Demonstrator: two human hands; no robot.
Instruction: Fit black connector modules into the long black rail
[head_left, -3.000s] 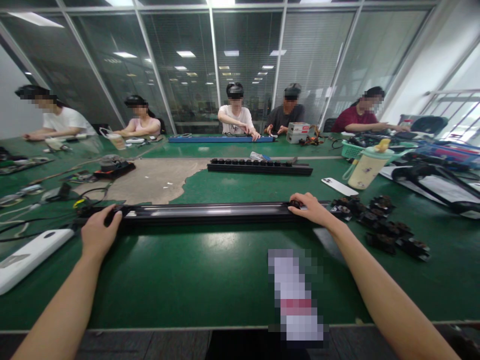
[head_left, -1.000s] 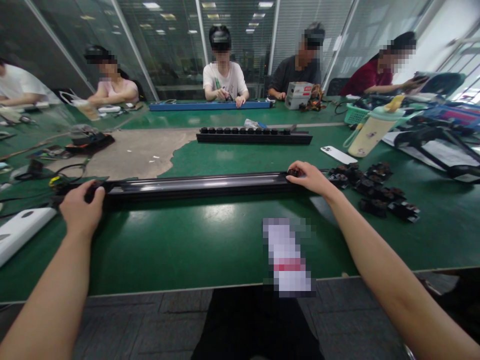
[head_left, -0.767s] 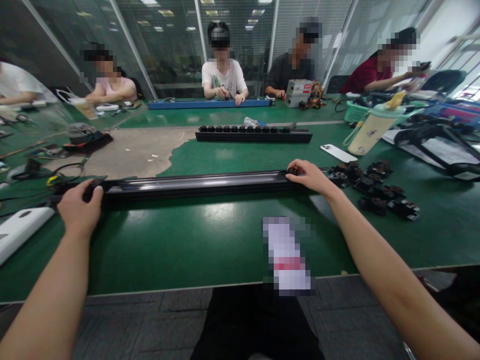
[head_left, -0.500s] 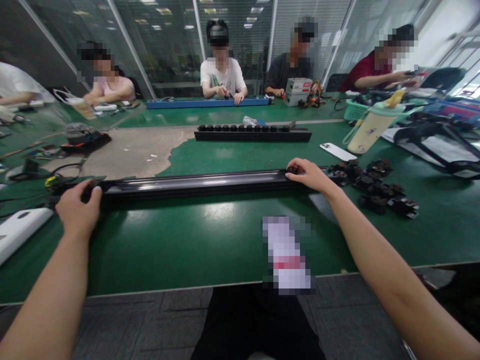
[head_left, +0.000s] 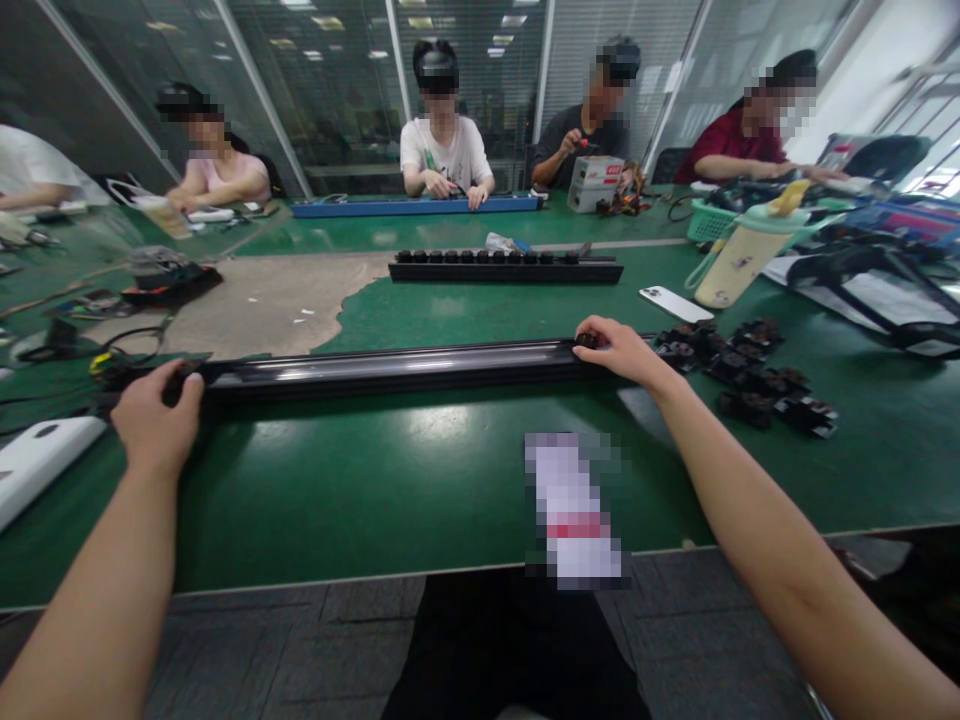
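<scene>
Black in finish, the rail (head_left: 390,368) is laid lengthwise across the counter (head_left: 337,500), with its glossy face visible between the two hands. Both ends are covered; by this wide hold, it is judged, the rail is steadied and skewing is resisted.

At the left end, a dark block (head_left: 178,380) is gripped by the left hand (head_left: 157,415), with thumb and forefinger bent around it and parted by its width. The remaining fingers are largely hidden, so the firmness of their contact cannot be told. At the right end, a small black module (head_left: 586,341) is pinched by the right hand (head_left: 619,350) between thumb and curled fingers. Whether it is seated on the rail or held just above cannot be determined.

Beyond the right end, loose modules (head_left: 750,370) are grouped on the counter, presumably so placed to be within easy reach of the right hand. On the far side, roughly parallel, a second rail (head_left: 506,271) is set, with a row of black knobs (head_left: 487,256) carried along its top. To its right, a phone (head_left: 675,303) is laid flat beside a cup (head_left: 750,260). Near the left hand, a white case (head_left: 45,460) is positioned.
</scene>
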